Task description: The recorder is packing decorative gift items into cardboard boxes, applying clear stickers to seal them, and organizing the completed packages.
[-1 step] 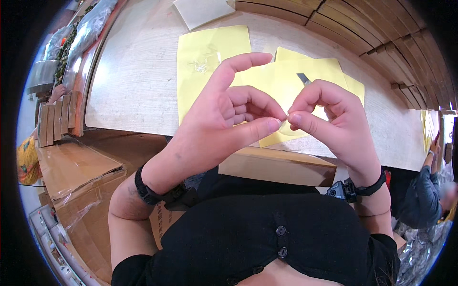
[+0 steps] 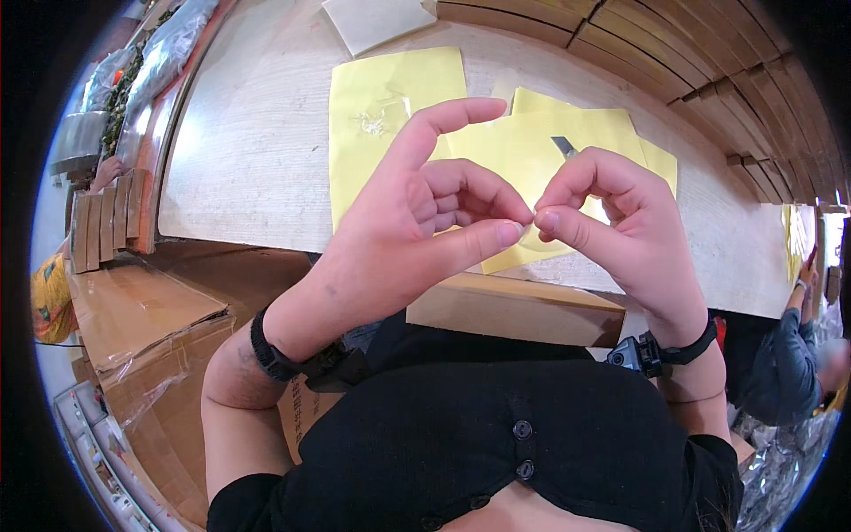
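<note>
Over the yellow sheets, my left hand (image 2: 399, 208) pinches with its thumb against a bent finger, its index finger held out. Its fingertips meet those of my right hand (image 2: 620, 213), whose thumb and index finger are also pinched together. Whatever lies between the fingertips is too small or hidden to name. Beyond my right knuckles, a grey blade-like piece (image 2: 563, 144) rests on a yellow sheet (image 2: 510, 142), partly covered by the hand. Small clear or whitish bits (image 2: 372, 122) lie on another yellow sheet (image 2: 353, 93) further left.
Stacked brown cardboard boxes (image 2: 638, 53) line the table's (image 2: 248, 133) far right side. A white sheet (image 2: 377, 19) lies at the back. An open carton (image 2: 514, 312) sits at the near edge, a large cardboard box (image 2: 151, 310) at left. Another person (image 2: 784, 363) is at right.
</note>
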The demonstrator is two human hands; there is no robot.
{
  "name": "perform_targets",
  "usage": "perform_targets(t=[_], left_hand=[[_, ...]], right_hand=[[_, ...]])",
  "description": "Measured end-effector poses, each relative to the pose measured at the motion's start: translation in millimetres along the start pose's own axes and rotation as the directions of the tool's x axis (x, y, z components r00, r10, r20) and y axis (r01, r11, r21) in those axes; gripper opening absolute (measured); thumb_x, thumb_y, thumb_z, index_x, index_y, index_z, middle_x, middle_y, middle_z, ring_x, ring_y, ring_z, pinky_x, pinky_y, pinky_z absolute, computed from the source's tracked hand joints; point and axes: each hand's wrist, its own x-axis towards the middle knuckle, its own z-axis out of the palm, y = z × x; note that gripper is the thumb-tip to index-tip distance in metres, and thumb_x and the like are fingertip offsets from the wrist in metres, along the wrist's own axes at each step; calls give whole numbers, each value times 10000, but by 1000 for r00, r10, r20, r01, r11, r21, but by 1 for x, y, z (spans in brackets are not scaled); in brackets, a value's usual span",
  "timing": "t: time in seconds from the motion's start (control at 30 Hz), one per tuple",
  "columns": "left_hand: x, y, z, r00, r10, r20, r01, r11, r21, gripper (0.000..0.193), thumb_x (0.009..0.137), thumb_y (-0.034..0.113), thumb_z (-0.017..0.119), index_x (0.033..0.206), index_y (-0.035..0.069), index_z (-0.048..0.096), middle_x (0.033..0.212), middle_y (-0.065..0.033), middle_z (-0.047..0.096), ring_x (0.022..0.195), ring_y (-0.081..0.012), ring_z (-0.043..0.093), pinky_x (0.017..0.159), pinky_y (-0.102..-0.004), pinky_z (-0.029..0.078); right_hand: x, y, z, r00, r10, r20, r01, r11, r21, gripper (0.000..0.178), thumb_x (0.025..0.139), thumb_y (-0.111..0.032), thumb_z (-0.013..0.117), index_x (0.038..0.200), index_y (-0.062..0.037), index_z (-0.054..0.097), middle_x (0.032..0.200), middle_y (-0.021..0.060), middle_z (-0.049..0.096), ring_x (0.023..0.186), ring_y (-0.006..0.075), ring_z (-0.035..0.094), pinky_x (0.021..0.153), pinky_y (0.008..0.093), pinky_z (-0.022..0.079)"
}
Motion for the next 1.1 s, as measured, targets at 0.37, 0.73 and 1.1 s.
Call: perform_targets(t=[0.37,0.73,1.1], left_hand=[[1,2,2,1000,10,15,-11,999,34,782,881,-68,644,1501,64,188,991,-100,616,977,-135,622,923,-280,511],[-3,-3,-2,990,-126,65,122,991,54,548,971,-23,529,1404,67,206,1004,-78,561,987,-156,595,926,-315,491],[-54,-58,-18,862,296,412,-507,520,687,704,803,288,786,1364,87,411,1209,-161,618,1007,-359,631,869,-418,517]], right_hand=[[-1,1,1,999,-25,-30,24,999,-21,113,862,-136,714,887,-35,670,792,10,642,756,100,571,734,253,445],[-6,-4,7,931,-364,33,294,691,-661,86,818,-114,730,857,-103,654,767,24,626,755,217,597,794,358,410],[-22,-3,-23,972,137,193,-103,979,-176,141,858,-135,702,872,-7,646,765,37,635,733,124,589,710,272,481]])
